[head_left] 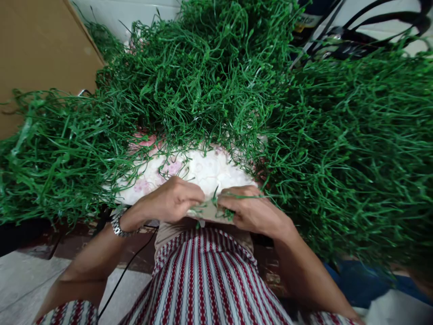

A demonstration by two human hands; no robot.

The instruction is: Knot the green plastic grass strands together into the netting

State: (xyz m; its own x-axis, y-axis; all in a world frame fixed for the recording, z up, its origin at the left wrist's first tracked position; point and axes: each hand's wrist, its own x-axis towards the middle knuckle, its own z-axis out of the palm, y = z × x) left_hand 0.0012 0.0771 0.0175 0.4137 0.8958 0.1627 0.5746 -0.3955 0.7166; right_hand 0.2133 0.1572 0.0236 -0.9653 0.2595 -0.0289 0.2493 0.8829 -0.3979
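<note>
My left hand (177,198), with a metal watch at the wrist, is closed with fingertips pinched on a thin green stem, close to my waist. Facing it a short gap away, my right hand (248,207) has its fingers curled round several thin green stems (228,213), and one long strand crosses over its back. Small green bits (199,211) show below my left fingertips. Both hands are over the near edge of a white cloth with pink flowers (209,169). What lies inside the fists is partly hidden.
Large heaps of thin, glossy green stems with small bud-like tips surround the cloth: a left heap (57,153), a back heap (203,76) and a right heap (358,149). A brown cardboard panel (43,49) stands back left. Black straps (382,22) lie back right. A dark cable (128,266) hangs at left.
</note>
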